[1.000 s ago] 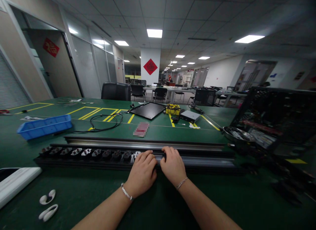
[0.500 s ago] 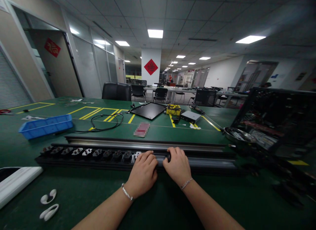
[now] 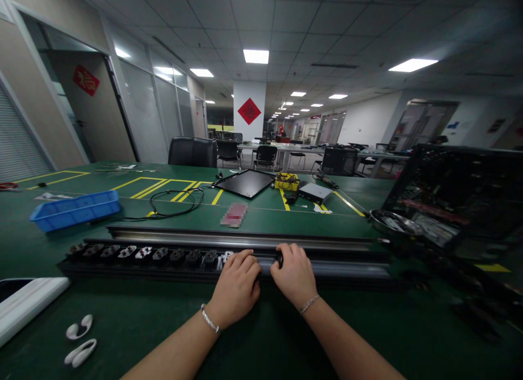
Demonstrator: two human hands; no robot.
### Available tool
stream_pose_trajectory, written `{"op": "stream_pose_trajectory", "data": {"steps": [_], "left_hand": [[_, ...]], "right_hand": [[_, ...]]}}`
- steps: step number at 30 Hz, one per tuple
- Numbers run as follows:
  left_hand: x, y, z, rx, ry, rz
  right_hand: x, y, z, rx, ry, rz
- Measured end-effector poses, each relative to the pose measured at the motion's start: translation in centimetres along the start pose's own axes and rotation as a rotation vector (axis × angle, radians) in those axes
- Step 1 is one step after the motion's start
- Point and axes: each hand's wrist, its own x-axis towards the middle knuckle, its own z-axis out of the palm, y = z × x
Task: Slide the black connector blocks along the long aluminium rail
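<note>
A long black rail lies across the green table, with a row of several plug-like pieces, black and white, standing in its left half. My left hand is curled over the rail's middle, fingers on top and thumb at the front side, beside a white piece at the row's right end. Just to the right, my right hand has its fingers bent around a small black part on the rail. Most of that part is hidden. Behind runs a second dark rail.
A blue bin, a black cable and a dark flat panel sit farther back. Two white earbuds lie at the lower left. To the right are a metal bowl and an open black case.
Both hands keep practically the same place and grip on the rail. The view has shifted very slightly.
</note>
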Motion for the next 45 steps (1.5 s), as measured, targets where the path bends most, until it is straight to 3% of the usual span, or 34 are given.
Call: {"op": "stream_pose_trajectory", "data": {"steps": [19, 45], "left_hand": [[0.02, -0.15, 0.3, 0.006, 0.001, 0.004], [-0.04, -0.06, 0.29, 0.021, 0.013, 0.006]], "right_hand": [[0.19, 0.03, -0.44, 0.011, -0.073, 0.027], [0.24, 0.58, -0.25, 0.027, -0.048, -0.028]]}}
